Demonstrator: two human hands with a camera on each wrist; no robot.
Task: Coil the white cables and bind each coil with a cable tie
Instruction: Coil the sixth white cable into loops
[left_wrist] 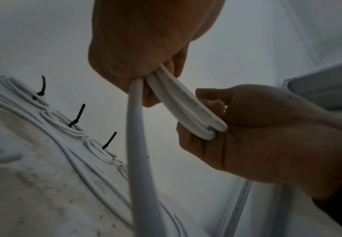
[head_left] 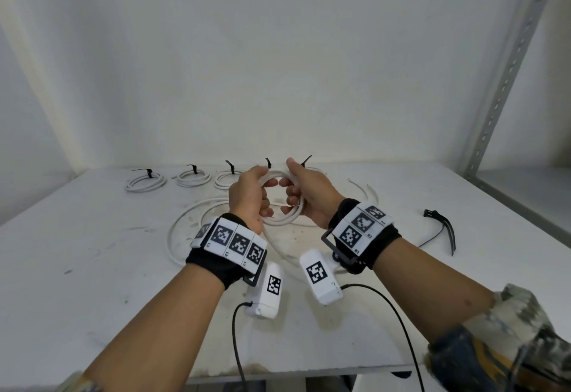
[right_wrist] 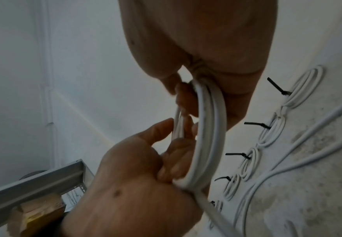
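Above the middle of the table I hold a white cable coil [head_left: 279, 221] between both hands. My left hand [head_left: 251, 193] curls round its left side, and my right hand [head_left: 301, 190] grips its right side with the thumb up. In the left wrist view the coil's strands [left_wrist: 188, 105] run from my left hand [left_wrist: 145, 48] into my right hand [left_wrist: 257, 136]. The right wrist view shows the coil [right_wrist: 210, 128] on edge between right hand [right_wrist: 196, 40] and left hand [right_wrist: 135, 184]. The loose tail [head_left: 173, 237] drops from my left hand and loops on the table.
Several coils bound with black ties [head_left: 145, 181] [head_left: 193, 176] [head_left: 225, 178] line the table's back edge; some are hidden behind my hands. Loose black cable ties [head_left: 441, 227] lie at the right. A perforated metal upright [head_left: 506, 82] stands far right.
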